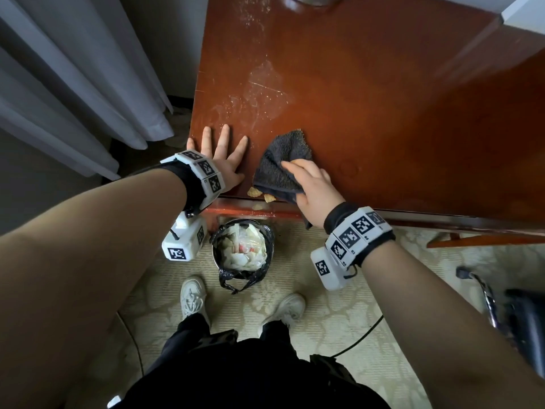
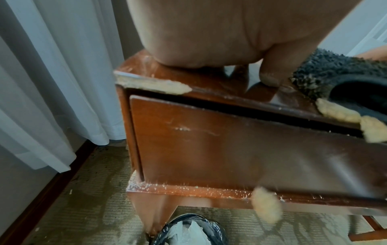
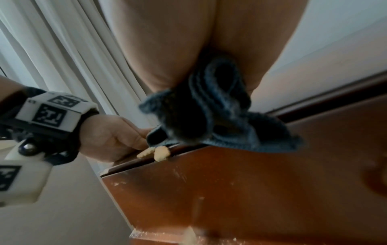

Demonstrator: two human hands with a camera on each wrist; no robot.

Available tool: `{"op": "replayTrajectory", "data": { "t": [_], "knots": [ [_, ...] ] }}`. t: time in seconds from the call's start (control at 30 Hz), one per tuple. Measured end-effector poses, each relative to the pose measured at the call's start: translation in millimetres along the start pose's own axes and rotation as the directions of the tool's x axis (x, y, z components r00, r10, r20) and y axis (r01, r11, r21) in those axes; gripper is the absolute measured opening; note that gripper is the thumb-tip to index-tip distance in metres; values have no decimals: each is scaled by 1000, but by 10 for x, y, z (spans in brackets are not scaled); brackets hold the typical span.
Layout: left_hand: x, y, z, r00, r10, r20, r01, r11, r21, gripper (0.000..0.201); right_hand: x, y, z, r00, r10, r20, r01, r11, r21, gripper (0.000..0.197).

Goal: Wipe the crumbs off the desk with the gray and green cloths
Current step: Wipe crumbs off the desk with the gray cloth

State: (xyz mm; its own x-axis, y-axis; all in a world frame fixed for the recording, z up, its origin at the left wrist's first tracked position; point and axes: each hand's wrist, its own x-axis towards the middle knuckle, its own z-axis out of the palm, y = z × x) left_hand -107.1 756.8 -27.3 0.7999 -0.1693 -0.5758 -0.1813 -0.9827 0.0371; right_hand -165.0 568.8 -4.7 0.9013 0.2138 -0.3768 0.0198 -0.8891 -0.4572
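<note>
head: gray cloth (image 1: 281,166) bunched, upper-right-pointing

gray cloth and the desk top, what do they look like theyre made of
The gray cloth looks like terry or microfibre: dark, matte, with a shaggy looped pile and a stitched hem. The desk looks like reddish-brown wood or wood veneer under a glossy varnish: it reflects light, and a chipped corner shows a pale core; solid wood or veneer cannot be told.

The left hand (image 1: 219,160) lies flat on the desk (image 1: 383,113) at its near left corner. Just right of it, the right hand (image 1: 314,187) presses the cloth (image 1: 280,163) at the desk's front edge; crumbs (image 1: 261,194) sit between the hands, the trash bin (image 1: 243,252) below them on the floor.
</note>
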Motion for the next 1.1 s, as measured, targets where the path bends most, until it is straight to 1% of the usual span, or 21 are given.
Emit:
{"op": "replayTrajectory", "data": {
  "t": [0.2, 0.37, 0.43, 0.5, 0.57, 0.6, 0.67, 0.7, 0.73, 0.77, 0.8, 0.83, 0.87, 0.9, 0.97, 1.0, 1.03, 1.1],
  "knots": [
    [-14, 5, -14, 1000, 1, 7, -1, 1000, 2, 68, -157, 4, 114, 1000, -3, -21, 3, 1000, 12, 66],
    [-31, 4, -22, 1000, 7, 9, -7, 1000, -4, 68, -238, -9, 226, 996, 40, -78, -39, 999, 22, 65],
    [-36, 2, -25, 1000, 11, 10, -11, 1000, -10, 67, -251, -7, 222, 993, 48, -112, -43, 998, 46, 64],
    [-39, -4, -25, 1000, 15, 14, -15, 1000, -18, 67, -223, -8, 144, 983, 87, -161, -74, 994, 85, 65],
    [-41, -8, -22, 1000, 19, 12, -18, 1000, -25, 68, -123, 38, 2, 957, 152, -245, -126, 985, 116, 66],
    [-42, -8, -21, 1000, 20, 11, -19, 999, -25, 67, -38, 85, -91, 933, 190, -306, -155, 979, 133, 65],
    [-41, -10, -18, 1000, 19, 11, -19, 1000, -24, 68, 184, 234, -270, 859, 282, -428, -236, 959, 156, 63],
    [-40, -8, -17, 1000, 19, 12, -19, 999, -26, 68, 303, 317, -343, 822, 343, -454, -307, 939, 154, 61],
    [-39, -5, -16, 1000, 19, 11, -18, 999, -29, 68, 419, 397, -398, 796, 413, -443, -392, 909, 143, 58],
    [-38, -5, -12, 1000, 17, 7, -17, 999, -31, 68, 521, 459, -430, 778, 483, -402, -473, 871, 132, 56],
    [-39, -6, -12, 1000, 15, 3, -15, 999, -30, 68, 599, 485, -439, 768, 537, -350, -533, 838, 116, 55],
    [-38, -7, -14, 1000, 14, 2, -14, 1000, -27, 68, 638, 469, -421, 774, 552, -309, -556, 827, 83, 56],
    [-39, -5, -18, 1000, 14, 6, -14, 1000, -24, 68, 638, 424, -385, 806, 520, -283, -534, 845, 30, 59],
    [-37, 1, -20, 1000, 16, 11, -16, 1000, -21, 68, 601, 349, -327, 858, 443, -260, -469, 882, -41, 62],
    [-35, 14, -20, 1000, 14, 12, -14, 1000, -22, 68, 433, 163, -168, 963, 211, -169, -237, 959, -156, 66],
    [-37, 16, -23, 1000, 13, 4, -13, 1000, -22, 68, 326, 67, -88, 991, 101, -93, -115, 980, -161, 68],
    [-42, 10, -25, 1000, 18, -8, -18, 1000, -21, 68, 211, -19, -22, 1000, 19, -11, -20, 991, -131, 69],
    [-58, -39, -27, 999, 45, -23, -45, 999, -22, 67, 26, -101, 6, 987, -103, 124, 110, 993, -47, 65]
  ]
}}
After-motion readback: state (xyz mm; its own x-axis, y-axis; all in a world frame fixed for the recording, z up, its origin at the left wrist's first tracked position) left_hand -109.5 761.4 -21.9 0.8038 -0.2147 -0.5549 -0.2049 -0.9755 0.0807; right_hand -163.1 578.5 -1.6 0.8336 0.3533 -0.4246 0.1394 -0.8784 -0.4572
